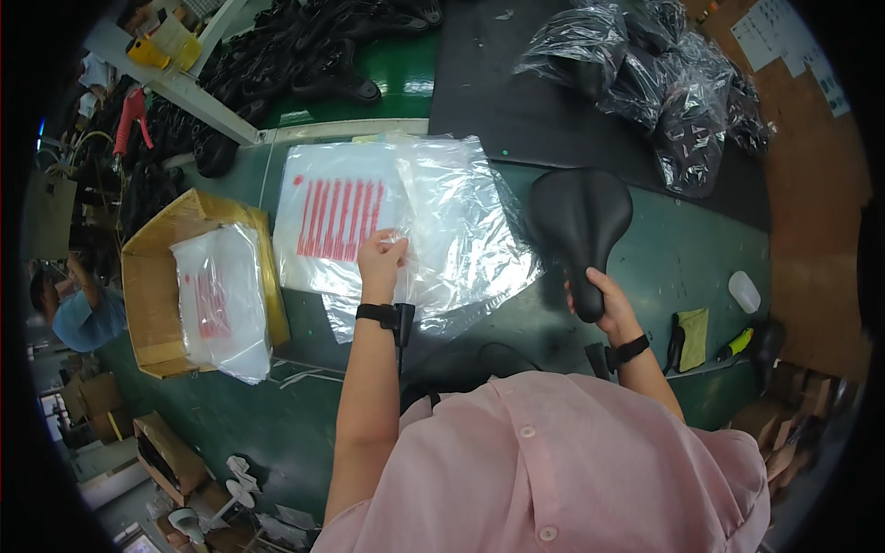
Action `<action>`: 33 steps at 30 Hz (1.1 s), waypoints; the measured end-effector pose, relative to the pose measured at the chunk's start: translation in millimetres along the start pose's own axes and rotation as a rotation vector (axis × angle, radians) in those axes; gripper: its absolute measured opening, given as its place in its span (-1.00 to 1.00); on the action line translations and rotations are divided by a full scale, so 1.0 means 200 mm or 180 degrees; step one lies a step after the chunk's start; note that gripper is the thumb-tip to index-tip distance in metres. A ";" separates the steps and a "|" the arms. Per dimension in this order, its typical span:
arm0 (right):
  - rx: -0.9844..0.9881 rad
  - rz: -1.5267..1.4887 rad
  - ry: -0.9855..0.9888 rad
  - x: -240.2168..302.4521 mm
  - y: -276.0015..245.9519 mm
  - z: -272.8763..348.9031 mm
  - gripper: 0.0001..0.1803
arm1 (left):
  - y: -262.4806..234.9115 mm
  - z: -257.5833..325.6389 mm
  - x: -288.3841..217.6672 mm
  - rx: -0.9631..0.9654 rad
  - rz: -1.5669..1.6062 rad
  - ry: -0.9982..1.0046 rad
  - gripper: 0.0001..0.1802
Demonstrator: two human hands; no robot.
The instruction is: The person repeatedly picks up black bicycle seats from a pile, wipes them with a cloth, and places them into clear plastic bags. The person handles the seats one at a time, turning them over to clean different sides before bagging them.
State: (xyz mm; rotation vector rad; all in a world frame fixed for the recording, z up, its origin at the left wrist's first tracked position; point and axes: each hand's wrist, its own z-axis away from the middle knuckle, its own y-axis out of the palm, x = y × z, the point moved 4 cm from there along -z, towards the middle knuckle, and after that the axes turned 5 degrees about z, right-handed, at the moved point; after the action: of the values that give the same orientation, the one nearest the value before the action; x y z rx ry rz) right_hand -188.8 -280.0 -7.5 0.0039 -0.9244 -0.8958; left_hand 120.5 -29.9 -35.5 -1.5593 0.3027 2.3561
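Note:
My right hand [606, 300] grips a black bicycle saddle [579, 217] by its narrow nose, fingers wrapped round it. The saddle's wide end points away from me, over the green table. My left hand [381, 253] pinches the edge of a clear plastic bag [456, 221] on a stack of flat bags. Red stripes and a red dot are printed on the left part of the stack [339, 217]. The saddle is beside the bags' right edge, outside them. Its underside is hidden.
Left of the stack stands a cardboard box [152, 304] holding more printed bags [221, 300]. Several plastic-wrapped saddles [691, 120] lie on a black mat [489, 101] at the back right. A yellow cloth [691, 336] and a green-handled tool [736, 344] lie at right. Another person [88, 318] is far left.

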 end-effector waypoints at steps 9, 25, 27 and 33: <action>0.0901 0.0348 -0.0483 0.30 0.59 -0.01 -0.43 | -0.01 -0.02 -0.13 0.0155 -0.0386 0.0317 -0.82; 0.0960 0.1054 -0.0017 -0.07 1.12 -0.83 -0.57 | -0.48 0.01 -0.15 -0.0035 0.2598 -0.0282 -0.94; 0.0780 0.1275 -0.0289 -0.02 1.08 -0.80 -0.57 | -0.66 0.03 -0.14 0.0235 0.3071 -0.0208 -0.91; 0.0425 0.2454 -0.1412 0.27 1.06 -0.42 -0.48 | -0.55 0.16 -0.36 -0.0223 0.0777 -0.0031 -0.77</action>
State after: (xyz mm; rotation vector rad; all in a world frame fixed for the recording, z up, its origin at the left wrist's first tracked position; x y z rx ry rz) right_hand 25.4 -209.2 53.6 -0.4250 -1.2672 -0.1092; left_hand 158.6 75.1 42.5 -1.6235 0.4353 2.5826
